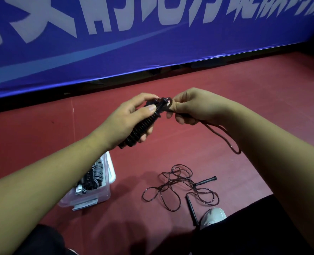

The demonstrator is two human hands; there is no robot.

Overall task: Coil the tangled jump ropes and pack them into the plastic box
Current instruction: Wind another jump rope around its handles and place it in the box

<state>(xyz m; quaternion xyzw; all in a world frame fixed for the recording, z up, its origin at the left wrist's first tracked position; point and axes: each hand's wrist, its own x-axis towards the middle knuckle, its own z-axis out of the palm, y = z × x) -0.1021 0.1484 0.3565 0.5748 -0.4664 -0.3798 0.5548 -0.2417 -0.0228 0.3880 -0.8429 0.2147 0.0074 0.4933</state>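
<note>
- Left hand: fingers curled round a wound rope bundle, black, cord wrapped tight along the handles. The thumb lies flat on the upper end.
- Right hand: fingertips closed on the cord right at the top of the bundle, pinching it. A small loop of cord shows just above the fingers.
- Both hands are held up in the air over the floor, nearly touching each other at the bundle's top.
- Loose tail of the same rope runs out of the right hand, sags down and bends back under the right forearm.
- Plastic box: clear, open-topped, on the floor below the left forearm. Coiled ropes, black and grey, are already inside; the arm partly covers it.
- Tangled rope: dark cord in loose overlapping loops on the floor, right of the box and apart from it.
- Its two black handles: upper handle lies at the right side of the loops, lower handle points toward a light shoe.
- Floor is red; blue banner with white lettering stands along the far side.
</note>
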